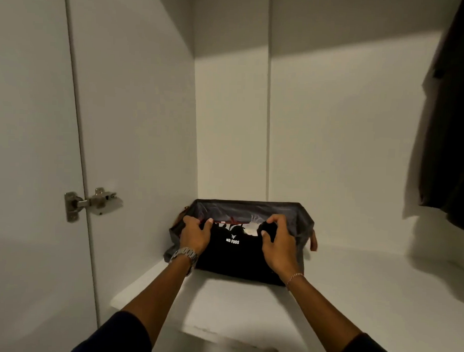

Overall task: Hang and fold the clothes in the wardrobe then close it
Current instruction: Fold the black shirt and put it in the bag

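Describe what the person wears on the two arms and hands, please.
The left hand is bare, with a silver metal-link watch on its wrist. The right hand is bare too, with a thin silver chain bracelet on its wrist. Both forearms are uncovered; dark, navy-looking sleeves begin near the elbows. No rings can be made out.

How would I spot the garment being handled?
Look at the white wardrobe shelf, where a grey fabric bin stands against the back wall. The black garment lies at its front, gripped by both hands, and alone bears white "NO FUSS" lettering.
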